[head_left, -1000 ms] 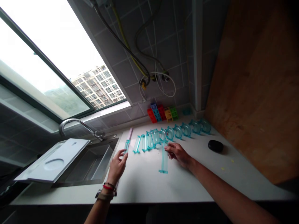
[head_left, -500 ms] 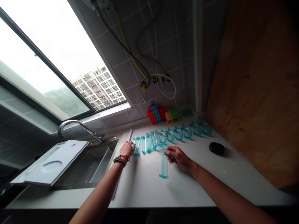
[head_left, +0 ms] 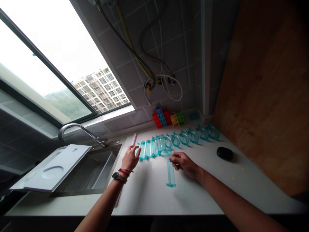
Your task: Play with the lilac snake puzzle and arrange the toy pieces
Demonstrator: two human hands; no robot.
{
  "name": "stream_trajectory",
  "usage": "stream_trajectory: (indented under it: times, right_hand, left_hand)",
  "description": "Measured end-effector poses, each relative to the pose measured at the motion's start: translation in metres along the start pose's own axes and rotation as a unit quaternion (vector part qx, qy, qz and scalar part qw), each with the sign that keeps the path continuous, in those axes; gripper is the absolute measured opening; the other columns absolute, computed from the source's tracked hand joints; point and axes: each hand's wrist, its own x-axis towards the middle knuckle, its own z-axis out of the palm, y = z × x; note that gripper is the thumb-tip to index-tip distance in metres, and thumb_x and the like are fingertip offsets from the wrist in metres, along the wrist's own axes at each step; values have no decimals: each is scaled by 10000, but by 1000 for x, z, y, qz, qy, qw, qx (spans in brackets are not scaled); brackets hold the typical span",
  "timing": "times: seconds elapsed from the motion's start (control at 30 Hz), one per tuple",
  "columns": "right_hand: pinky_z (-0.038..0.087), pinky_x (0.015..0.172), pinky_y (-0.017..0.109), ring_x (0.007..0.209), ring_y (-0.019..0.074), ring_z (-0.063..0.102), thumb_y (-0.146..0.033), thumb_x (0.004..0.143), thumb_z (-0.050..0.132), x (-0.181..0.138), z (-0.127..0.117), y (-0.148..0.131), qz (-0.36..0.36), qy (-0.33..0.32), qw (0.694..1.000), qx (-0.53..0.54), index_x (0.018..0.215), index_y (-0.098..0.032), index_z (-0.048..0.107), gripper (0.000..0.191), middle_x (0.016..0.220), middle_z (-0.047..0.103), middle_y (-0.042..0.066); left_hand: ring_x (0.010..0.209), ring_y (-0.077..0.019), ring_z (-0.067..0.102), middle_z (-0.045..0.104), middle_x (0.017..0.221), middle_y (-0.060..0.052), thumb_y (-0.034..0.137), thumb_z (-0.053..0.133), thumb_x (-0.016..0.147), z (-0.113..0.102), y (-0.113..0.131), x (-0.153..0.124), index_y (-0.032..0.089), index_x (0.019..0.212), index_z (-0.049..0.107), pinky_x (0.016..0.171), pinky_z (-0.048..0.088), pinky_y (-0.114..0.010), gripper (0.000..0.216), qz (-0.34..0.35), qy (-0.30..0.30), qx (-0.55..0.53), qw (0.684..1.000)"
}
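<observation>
My right hand (head_left: 184, 163) pinches the edge of a long translucent teal plastic track piece (head_left: 171, 175), held out over the counter with its far end close to the row. My left hand (head_left: 129, 158) is open, thumb and fingers apart, just beside the left end of that row and holding nothing. Several straight teal track pieces (head_left: 148, 149) lie side by side there. To the right the row carries on with several curved teal track pieces (head_left: 184, 138). Whether the pieces are joined I cannot tell.
Red, blue, yellow and green plastic blocks (head_left: 166, 118) stand against the wall. A black oval object (head_left: 224, 153) lies on the right of the white counter (head_left: 193, 199). A pale strip (head_left: 134, 138), the sink (head_left: 96, 174), a white board (head_left: 55, 167) and a faucet (head_left: 80, 126) are leftward.
My left hand has drawn back toward me from the left end of the row, its fingers opening. The leftmost straight piece now sits nearer its neighbours. The held piece has tilted slightly.
</observation>
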Motion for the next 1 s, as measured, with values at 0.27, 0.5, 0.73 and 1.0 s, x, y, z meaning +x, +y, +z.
stream_trajectory:
  times: [0.27, 0.5, 0.73, 1.0]
  right_hand:
    - [434, 500, 253, 506, 113, 554, -494, 763, 834, -3, 5, 5, 35, 10, 999, -30, 689, -166, 612, 403, 604, 618, -6]
    - [529, 583, 296, 624, 177, 687, -518, 757, 849, -10, 13, 5, 46, -28, 998, -24, 754, -131, 698, 415, 725, 709, 54]
    - [496, 645, 262, 811, 161, 660, -501, 830, 793, -16, 17, -2, 36, -77, 996, -31, 1123, -181, 763, 435, 1059, 733, 93]
    - [426, 626, 254, 767, 152, 607, -498, 833, 759, -15, 16, -2, 54, -72, 995, -31, 1072, -170, 760, 406, 947, 708, 73]
  left_hand:
    - [692, -169, 721, 743, 1081, -95, 576, 648, 919, 15, 82, -124, 242, 1345, 574, 580, 533, -261, 547, 0, -218, -298, 929]
    - [579, -134, 665, 740, 1078, -101, 501, 766, 828, 51, 94, -140, 243, 1359, 537, 534, 524, -258, 633, -42, -127, -318, 939]
    - [674, -212, 725, 779, 868, -102, 615, 381, 999, 10, 24, -101, 167, 1035, 703, 544, 531, -281, 553, -104, -57, -205, 971]
    - [1048, -234, 678, 699, 1166, -93, 405, 600, 1005, -18, -88, 5, 146, 1134, 680, 932, 560, -448, 300, -175, 51, -14, 983]
